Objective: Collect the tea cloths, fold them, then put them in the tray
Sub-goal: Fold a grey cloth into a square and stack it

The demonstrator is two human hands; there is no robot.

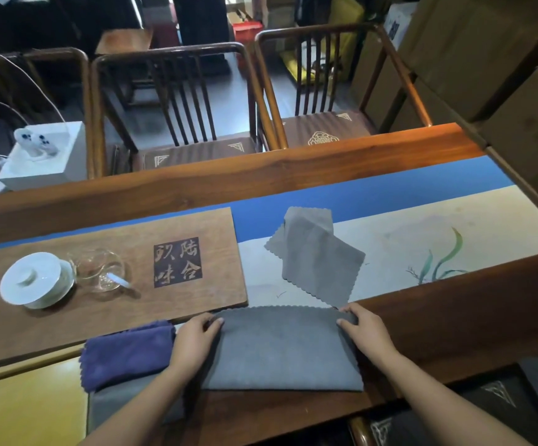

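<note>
A dark grey tea cloth (282, 349) lies folded in half at the table's near edge. My left hand (193, 342) pinches its far-left corner and my right hand (365, 333) pinches its far-right corner. A second, lighter grey cloth (317, 255) lies loosely crumpled on the table runner just behind it. At the left a folded purple cloth (126, 354) rests on another grey cloth (116, 405), whose right part my left forearm hides. The wooden tray (197, 300) with carved characters stretches across the left of the table.
On the tray stand a white lidded cup (36, 280) and a glass pitcher (100, 268). A blue and cream runner (422, 226) covers the table's middle. Wooden chairs (181, 101) stand behind the table, cardboard boxes (486, 53) at the right.
</note>
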